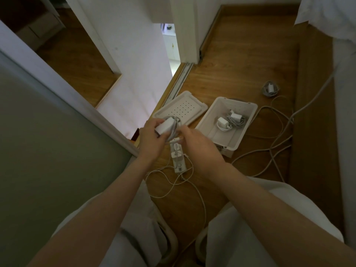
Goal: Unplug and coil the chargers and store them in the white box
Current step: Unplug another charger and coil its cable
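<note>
While the left hand (152, 135) curls around a white charger brick (163, 126) and grips it above the wooden floor (231, 74), the brick's grey cable (173, 130) lies looped against its side. Just right of it, the right hand (198, 145) has its fingers bent in on those loops and pinches the cable close to the brick. Directly below both hands a white power strip (178, 160) lies on the floor with at least one plug (176, 155) in it, and thin white leads (167, 187) trail from its near end. Behind the hands rests a perforated white lid (183, 107), flat on the floor. Beside the lid sits the white box (212, 135), open, with two coiled chargers (223, 123) side by side inside. Loose cords (273, 135) sprawl across the floor right of the box. Farther back on the right, another coiled charger (269, 89) lies on the floor, well apart from the box.
</note>
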Tool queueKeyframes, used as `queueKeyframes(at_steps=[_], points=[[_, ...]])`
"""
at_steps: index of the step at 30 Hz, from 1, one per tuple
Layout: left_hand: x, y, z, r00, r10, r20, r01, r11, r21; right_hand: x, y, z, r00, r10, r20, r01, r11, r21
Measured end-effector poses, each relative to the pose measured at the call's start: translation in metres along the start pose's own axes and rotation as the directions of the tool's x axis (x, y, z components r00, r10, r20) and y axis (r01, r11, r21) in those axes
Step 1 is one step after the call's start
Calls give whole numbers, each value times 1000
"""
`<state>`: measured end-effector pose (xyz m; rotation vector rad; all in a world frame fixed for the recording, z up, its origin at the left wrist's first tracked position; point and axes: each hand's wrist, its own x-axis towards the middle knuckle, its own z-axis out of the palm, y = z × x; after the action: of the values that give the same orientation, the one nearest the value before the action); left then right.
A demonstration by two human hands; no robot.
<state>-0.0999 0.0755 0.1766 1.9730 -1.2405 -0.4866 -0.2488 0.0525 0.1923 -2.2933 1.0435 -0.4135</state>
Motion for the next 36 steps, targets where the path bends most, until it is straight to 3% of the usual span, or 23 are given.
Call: queueKeyframes(at_steps=[4,6,11,16,19,21,25,31,36], points=[[-2,8,-5,984,0,180,3,1000,-12,3,10,-3,994,-109,-26,104,981,-162],[-4,11,-8,957,0,289,6,1000,-22,3,15,-2,996,-88,7,87,977,-195],[-3,13,-20,895,-88,437,142,986,-92,5,19,-3,993,-106,52,116,964,-239],[0,7,-29,823,-205,530,330,932,-151,5,19,-1,988,-114,103,123,988,-93],[-6,10,-30,787,-190,587,382,897,-223,5,21,-2,994,-61,88,66,996,-54],[-10,17,-29,799,-178,574,439,825,-355,5,23,-2,998,11,60,-11,1000,8],[-20,29,-19,838,-105,536,446,697,-561,5,20,-2,972,234,-33,-208,913,352],[-25,33,6,922,-98,374,294,808,-511,3,12,3,936,348,42,-313,776,547],[-24,33,6,960,-154,233,242,875,-419,4,11,5,956,273,110,-289,798,530]])
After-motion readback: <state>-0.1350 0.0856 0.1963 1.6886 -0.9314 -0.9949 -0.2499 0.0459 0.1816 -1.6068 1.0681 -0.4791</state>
